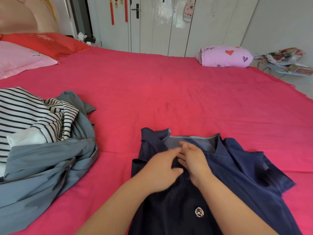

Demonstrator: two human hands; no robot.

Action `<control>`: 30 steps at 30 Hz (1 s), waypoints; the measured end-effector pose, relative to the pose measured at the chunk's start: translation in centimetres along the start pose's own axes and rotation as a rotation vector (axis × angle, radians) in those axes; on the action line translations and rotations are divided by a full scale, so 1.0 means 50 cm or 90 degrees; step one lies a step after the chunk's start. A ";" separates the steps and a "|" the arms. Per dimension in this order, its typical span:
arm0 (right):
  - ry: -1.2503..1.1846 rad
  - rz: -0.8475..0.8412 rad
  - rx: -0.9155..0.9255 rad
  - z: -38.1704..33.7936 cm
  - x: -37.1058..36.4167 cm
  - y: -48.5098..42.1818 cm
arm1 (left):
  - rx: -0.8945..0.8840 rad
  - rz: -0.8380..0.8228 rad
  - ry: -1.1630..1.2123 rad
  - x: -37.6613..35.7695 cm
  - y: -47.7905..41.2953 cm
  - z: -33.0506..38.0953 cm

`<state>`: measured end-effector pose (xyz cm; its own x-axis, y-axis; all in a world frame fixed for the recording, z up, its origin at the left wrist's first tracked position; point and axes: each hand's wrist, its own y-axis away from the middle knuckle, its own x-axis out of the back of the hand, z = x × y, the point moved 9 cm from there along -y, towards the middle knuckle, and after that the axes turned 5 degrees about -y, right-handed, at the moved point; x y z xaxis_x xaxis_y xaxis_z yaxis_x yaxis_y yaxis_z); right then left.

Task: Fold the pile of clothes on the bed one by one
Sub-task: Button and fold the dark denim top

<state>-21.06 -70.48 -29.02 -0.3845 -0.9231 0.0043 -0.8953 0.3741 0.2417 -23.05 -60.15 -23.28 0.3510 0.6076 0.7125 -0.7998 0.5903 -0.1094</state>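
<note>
A navy blue button shirt (240, 168) lies spread on the red bed sheet (169, 92), collar away from me, with one metal button (199, 212) showing low on its front. Both my hands meet at the placket just below the collar. My left hand (160, 170) pinches a fold of the dark cloth between thumb and fingers. My right hand (194, 160) holds the placket's edge with its fingertips, facing the left hand; its thumb is hidden. A pile of unfolded clothes sits at the left: a striped top (25, 114) on a grey-blue garment (47, 168).
Pink pillow (18, 60) and red pillow (45, 42) lie at the bed's head, far left. A rolled lilac blanket (225, 56) rests at the far right corner. Wardrobe doors (169, 24) stand behind the bed. Bags lie on the floor (284, 58) to the right.
</note>
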 end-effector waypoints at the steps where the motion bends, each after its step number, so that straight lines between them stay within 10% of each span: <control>1: 0.037 0.004 -0.010 0.006 0.013 0.000 | -0.062 0.020 -0.098 -0.006 0.010 0.014; 5: 0.161 -0.046 0.087 -0.004 0.004 0.022 | -0.121 0.288 -0.258 0.048 0.066 0.005; 9: 0.452 -0.102 0.320 -0.037 -0.044 0.052 | 0.079 0.391 -0.336 0.084 0.099 -0.064; 12: 0.609 -0.140 0.298 0.003 -0.055 0.049 | 0.232 0.166 -0.361 0.039 0.093 -0.118; 16: 0.739 -0.195 0.284 0.034 -0.057 0.048 | 0.153 -0.012 -0.511 -0.038 0.096 -0.114; 21: 0.642 -0.165 0.293 -0.016 -0.008 0.063 | 0.004 0.057 -0.612 -0.029 0.061 -0.065; 30: 0.649 0.132 0.366 -0.129 0.279 0.068 | 0.113 -0.020 -0.542 -0.078 0.014 -0.075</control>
<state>-28.03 -82.69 -21.87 -0.4116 -0.3881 0.8246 -0.9063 0.2699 -0.3253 -23.13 -60.10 -28.75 -0.0520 -0.0533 0.9972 -0.8847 0.4657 -0.0212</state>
